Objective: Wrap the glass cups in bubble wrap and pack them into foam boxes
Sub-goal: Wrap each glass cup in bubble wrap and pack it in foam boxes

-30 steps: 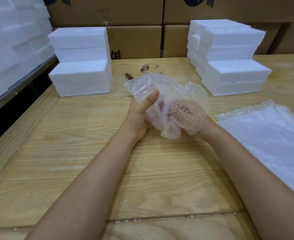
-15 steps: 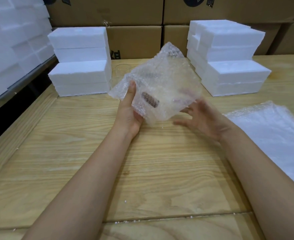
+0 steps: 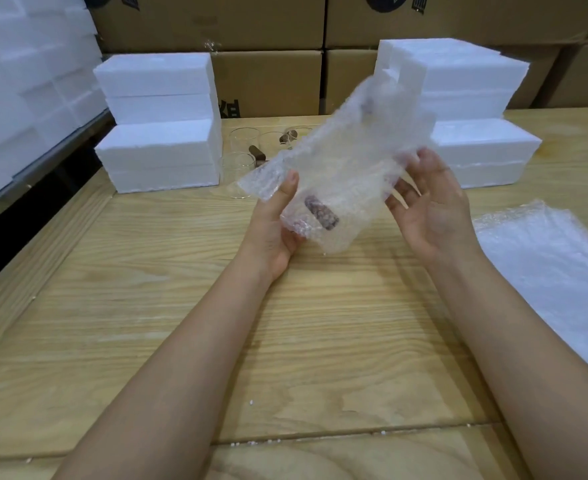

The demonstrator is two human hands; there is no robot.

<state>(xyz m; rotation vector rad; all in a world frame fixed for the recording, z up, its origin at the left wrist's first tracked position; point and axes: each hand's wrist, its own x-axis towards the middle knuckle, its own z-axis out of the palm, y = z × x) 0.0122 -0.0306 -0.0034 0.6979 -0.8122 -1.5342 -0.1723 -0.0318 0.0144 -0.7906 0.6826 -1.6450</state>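
The wooden surface (image 3: pixel 147 306) is filling most of the view, with both forearms reaching out across it. A wall of cardboard boxes (image 3: pixel 271 81) is closing off the back. Dark print is showing along their tops, but it is cut off by the frame. One more dark mark (image 3: pixel 231 109) is peeking out beside the foam, half hidden, and I cannot read it.

Loose white foam blocks (image 3: pixel 19 81) are piling up along the far left. Two stacks of foam boxes are sitting at the back of the surface, a left stack (image 3: pixel 157 133) and a right stack (image 3: pixel 476 98), well apart. A pile of bubble wrap (image 3: pixel 555 271) is lying flat at the right edge.

Up in the air between the stacks, a bubble wrap sheet (image 3: pixel 348 157) is flaring open and blurring, blocking part of the right stack. The left hand (image 3: pixel 275 223) is gripping its lower end, thumb pressing on top, and a glass cup (image 3: pixel 321 213) with a brown handle is showing through the wrap there. The right hand (image 3: pixel 431 209) is spreading open, palm up, with its fingertips at the sheet's right edge.

Bare glass cups (image 3: pixel 245 138) are standing behind the sheet, just beside the left stack and partly screened by the wrap. Foam crumbs (image 3: pixel 251 401) are dotting the near surface.
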